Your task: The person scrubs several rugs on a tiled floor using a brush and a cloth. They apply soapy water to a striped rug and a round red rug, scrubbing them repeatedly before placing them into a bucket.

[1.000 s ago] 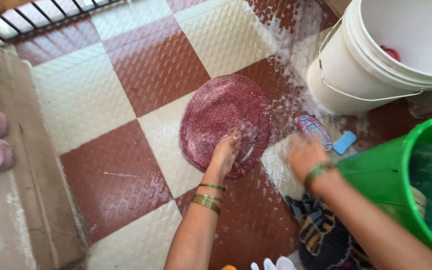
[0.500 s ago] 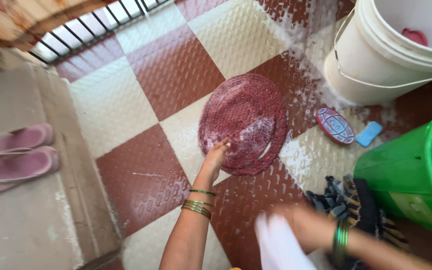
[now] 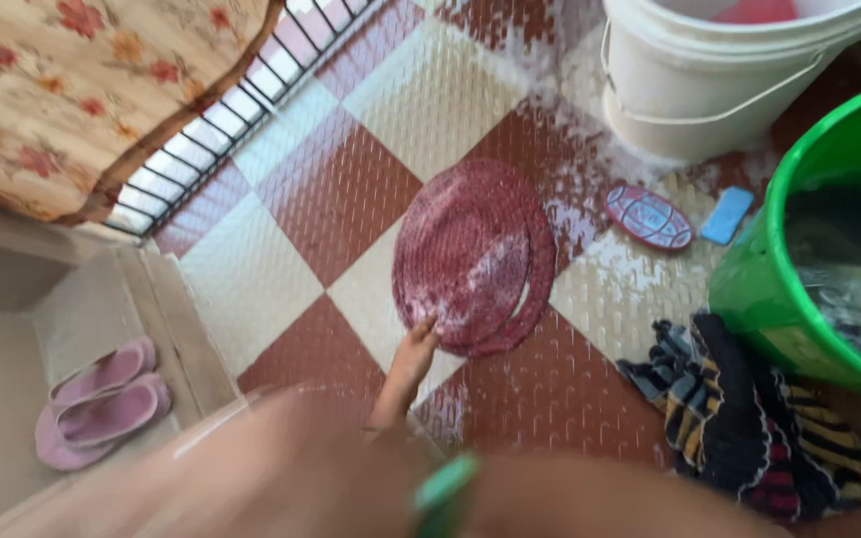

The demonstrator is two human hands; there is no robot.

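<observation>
A round woven red mat (image 3: 470, 249), wet and streaked with suds, lies flat on the red-and-cream checked floor. My left hand (image 3: 409, 361) reaches forward, and its fingers grip the mat's near left rim. My right hand (image 3: 281, 463) sweeps across the bottom of the view very close to the camera. It is a heavy blur with a green bangle at the wrist, and whether it holds anything cannot be made out.
A white bucket (image 3: 690, 90) stands at the back right. A green bucket (image 3: 759, 289) of water is at the right. An oval red brush (image 3: 648, 216) and a blue soap bar (image 3: 727, 215) lie between them. Dark striped cloth (image 3: 739, 418) is heaped below; pink slippers (image 3: 102, 403) rest on the left step.
My right arm has swung from the right side across the bottom of the view to the left. The view has shifted right. My left hand stays at the mat's near rim.
</observation>
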